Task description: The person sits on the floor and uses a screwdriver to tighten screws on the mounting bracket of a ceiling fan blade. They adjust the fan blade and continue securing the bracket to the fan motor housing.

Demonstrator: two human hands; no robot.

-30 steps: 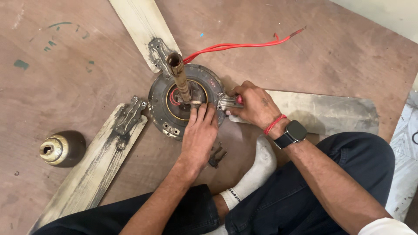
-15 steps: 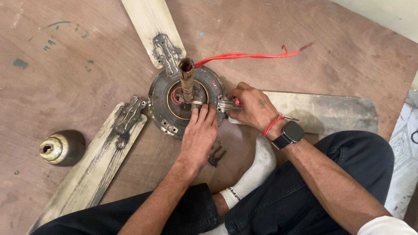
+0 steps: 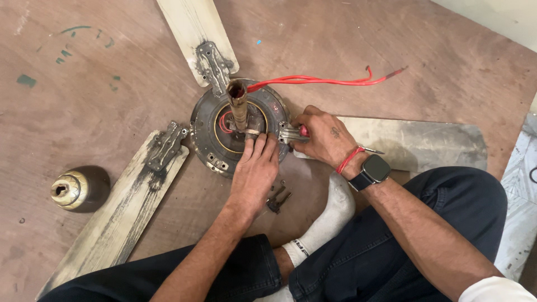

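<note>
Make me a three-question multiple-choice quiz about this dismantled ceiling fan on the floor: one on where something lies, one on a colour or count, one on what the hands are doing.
1. Where does the brass-coloured canopy cup lie?
A. On top of the motor
B. On the floor beside the lower-left blade
C. In the person's lap

2. What colour are the wires coming out of the downrod?
A. Red
B. Blue
C. Yellow

3. What is the right hand doing?
A. Resting open on the knee
B. Gripping a red-handled tool at the blade bracket
C. Lifting a blade off the floor

Answers:
1. B: the cup sits on the wooden floor, left of the lower-left blade.
2. A: both wires trail off to the right in bright red.
3. B: its fingers are closed round the red handle at the motor housing rim, while the left hand presses on the motor.
</note>
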